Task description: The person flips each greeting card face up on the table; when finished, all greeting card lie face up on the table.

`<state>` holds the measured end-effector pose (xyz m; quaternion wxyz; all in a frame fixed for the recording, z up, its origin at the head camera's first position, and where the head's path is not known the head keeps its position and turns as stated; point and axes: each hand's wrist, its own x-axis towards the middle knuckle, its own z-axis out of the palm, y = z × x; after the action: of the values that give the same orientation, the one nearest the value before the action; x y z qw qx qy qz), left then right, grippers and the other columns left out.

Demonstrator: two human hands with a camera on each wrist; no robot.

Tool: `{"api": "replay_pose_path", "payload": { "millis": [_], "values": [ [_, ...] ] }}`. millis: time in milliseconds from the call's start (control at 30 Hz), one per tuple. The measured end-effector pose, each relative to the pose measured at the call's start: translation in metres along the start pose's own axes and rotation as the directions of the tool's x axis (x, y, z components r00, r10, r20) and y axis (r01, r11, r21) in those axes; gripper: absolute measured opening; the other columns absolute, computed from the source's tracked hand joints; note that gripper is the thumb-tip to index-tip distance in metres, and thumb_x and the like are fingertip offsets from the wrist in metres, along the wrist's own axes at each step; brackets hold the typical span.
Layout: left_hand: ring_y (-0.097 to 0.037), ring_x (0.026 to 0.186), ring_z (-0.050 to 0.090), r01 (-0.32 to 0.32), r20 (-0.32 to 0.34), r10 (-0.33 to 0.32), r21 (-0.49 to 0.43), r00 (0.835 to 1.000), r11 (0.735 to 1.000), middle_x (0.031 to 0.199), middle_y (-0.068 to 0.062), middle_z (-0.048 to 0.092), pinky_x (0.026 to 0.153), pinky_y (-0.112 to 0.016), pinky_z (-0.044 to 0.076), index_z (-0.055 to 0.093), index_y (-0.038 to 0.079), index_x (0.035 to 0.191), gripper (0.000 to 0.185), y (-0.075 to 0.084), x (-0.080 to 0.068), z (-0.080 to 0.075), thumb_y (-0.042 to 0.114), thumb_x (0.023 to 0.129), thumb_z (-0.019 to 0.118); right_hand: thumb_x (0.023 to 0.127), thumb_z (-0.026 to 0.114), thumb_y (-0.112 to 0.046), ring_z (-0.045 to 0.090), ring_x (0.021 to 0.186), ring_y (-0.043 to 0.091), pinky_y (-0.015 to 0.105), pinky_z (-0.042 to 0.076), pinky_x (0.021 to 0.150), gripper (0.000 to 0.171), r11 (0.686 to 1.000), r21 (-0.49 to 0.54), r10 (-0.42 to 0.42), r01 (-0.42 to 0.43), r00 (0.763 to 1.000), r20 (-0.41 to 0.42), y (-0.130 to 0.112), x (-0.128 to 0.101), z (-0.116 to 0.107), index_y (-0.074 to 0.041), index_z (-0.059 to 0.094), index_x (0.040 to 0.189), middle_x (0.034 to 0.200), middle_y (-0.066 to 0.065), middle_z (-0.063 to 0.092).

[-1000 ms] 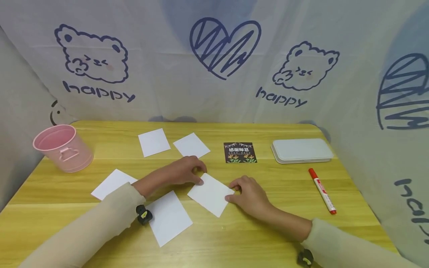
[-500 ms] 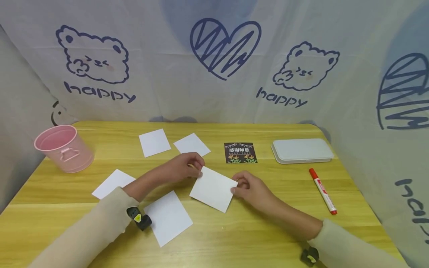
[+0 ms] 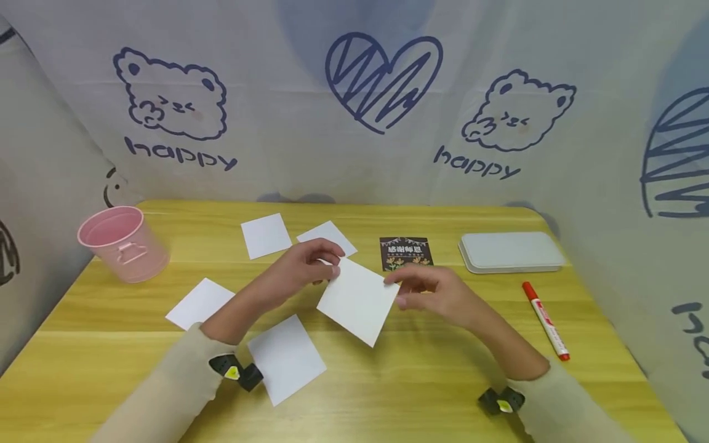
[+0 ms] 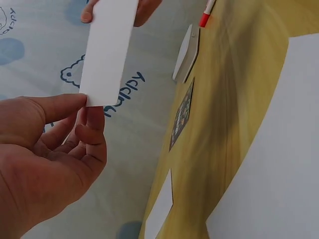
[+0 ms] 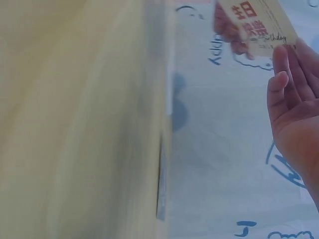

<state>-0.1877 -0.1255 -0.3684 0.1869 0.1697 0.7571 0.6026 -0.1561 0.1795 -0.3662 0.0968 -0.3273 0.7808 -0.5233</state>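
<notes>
A square card (image 3: 359,301) is held tilted above the table, its blank white face toward the head camera. Its other face, seen in the right wrist view, carries red characters and the word "birthday" (image 5: 276,38). My left hand (image 3: 304,267) pinches the upper left corner between thumb and fingers. At the right corner my right hand (image 3: 440,295) has its index finger over the card's edge and its thumb lower down beside it. Below my left wrist a white card (image 3: 288,363) lies flat. A dark card with flowers (image 3: 396,249) lies behind my right hand, partly covered by it.
More white cards lie on the yellow wood table (image 3: 415,394): one at left (image 3: 200,303) and two at the back, including a card (image 3: 266,235) far left. A pink bucket (image 3: 135,255) stands at the left edge. At right are a white case (image 3: 512,251) and a red marker (image 3: 545,320).
Both hands have lifted the card off the table and tilted it up. The right hand has shifted its fingers at the card's corner. The head view has turned slightly left.
</notes>
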Motion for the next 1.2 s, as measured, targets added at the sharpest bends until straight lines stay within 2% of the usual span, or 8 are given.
{"api": "replay_pose_path", "payload": {
  "millis": [167,333,533,633,767,867,1000,1200],
  "values": [
    [-0.023,0.097,0.060,0.005,0.004,-0.005,-0.013,1.000,1.000,0.119,-0.009,0.061,0.079,-0.038,0.049,0.060,0.010,0.129,0.031,-0.002,0.002,0.006,0.013,0.098,0.064,0.091,0.071,-0.002,0.062,0.079,0.016,0.029,0.055,0.065,0.020,0.999,-0.012,-0.039,0.039,0.998,-0.044,-0.001,0.000,0.001,-0.007,0.071,0.110,0.097,0.003,0.068],
    [-0.033,0.115,0.062,-0.051,0.004,0.051,0.016,0.999,0.999,0.130,-0.010,0.062,0.097,-0.049,0.050,0.060,0.013,0.131,0.033,0.000,-0.002,0.006,0.016,0.098,0.065,0.096,0.065,-0.002,0.066,0.073,0.017,0.029,0.056,0.062,0.012,0.990,0.129,-0.040,0.064,0.983,-0.178,-0.001,0.003,0.003,0.002,0.067,0.108,0.091,0.001,0.071],
    [-0.023,0.117,0.062,-0.157,0.014,0.158,-0.030,0.987,0.987,0.128,-0.010,0.065,0.100,-0.039,0.050,0.062,0.010,0.130,0.031,0.005,-0.008,0.009,0.022,0.102,0.060,0.103,0.059,-0.019,0.071,0.073,0.018,0.029,0.057,0.059,0.021,0.950,0.312,0.099,0.030,0.916,-0.390,0.006,0.008,0.004,0.001,0.062,0.108,0.089,0.004,0.072],
    [-0.022,0.112,0.064,-0.195,-0.030,0.193,-0.075,0.981,0.978,0.123,-0.008,0.067,0.097,-0.037,0.050,0.062,0.007,0.128,0.030,0.007,-0.010,0.010,0.021,0.102,0.059,0.103,0.059,-0.026,0.071,0.072,0.016,0.027,0.057,0.058,0.024,0.924,0.381,0.173,0.004,0.887,-0.429,0.011,0.009,0.005,-0.002,0.061,0.107,0.088,0.005,0.072],
    [-0.022,0.105,0.066,-0.210,-0.119,0.194,-0.139,0.974,0.968,0.112,-0.004,0.069,0.092,-0.031,0.053,0.063,0.005,0.120,0.024,0.007,-0.010,0.010,0.014,0.099,0.064,0.102,0.060,-0.026,0.070,0.069,0.016,0.025,0.056,0.057,0.025,0.897,0.442,0.217,-0.009,0.880,-0.423,0.015,0.011,0.008,-0.001,0.061,0.105,0.087,0.004,0.072],
    [-0.021,0.097,0.067,-0.218,-0.175,0.189,-0.166,0.966,0.962,0.105,-0.003,0.069,0.087,-0.029,0.055,0.064,0.002,0.116,0.021,0.008,-0.009,0.009,0.010,0.097,0.065,0.102,0.060,-0.025,0.069,0.070,0.016,0.027,0.056,0.059,0.026,0.918,0.395,0.219,-0.047,0.889,-0.403,0.016,0.011,0.009,0.000,0.062,0.106,0.087,0.004,0.072],
    [-0.017,0.086,0.066,-0.186,-0.198,0.158,-0.135,0.967,0.973,0.100,-0.005,0.068,0.083,-0.030,0.056,0.064,0.001,0.115,0.021,0.007,-0.008,0.010,0.010,0.097,0.064,0.103,0.060,-0.022,0.067,0.080,0.018,0.031,0.058,0.067,0.028,0.972,0.219,0.170,-0.090,0.909,-0.382,0.014,0.009,0.006,-0.002,0.062,0.122,0.097,0.006,0.070],
    [-0.030,0.084,0.069,-0.100,-0.126,0.100,0.003,0.987,0.995,0.096,-0.007,0.070,0.082,-0.043,0.058,0.066,0.001,0.114,0.020,-0.002,0.000,0.022,0.011,0.097,0.066,0.099,0.064,-0.012,0.067,0.092,0.019,0.027,0.058,0.076,0.048,0.991,0.084,0.123,-0.102,0.944,-0.306,0.010,0.003,0.000,-0.011,0.050,0.145,0.114,0.013,0.068]
  ]
}}
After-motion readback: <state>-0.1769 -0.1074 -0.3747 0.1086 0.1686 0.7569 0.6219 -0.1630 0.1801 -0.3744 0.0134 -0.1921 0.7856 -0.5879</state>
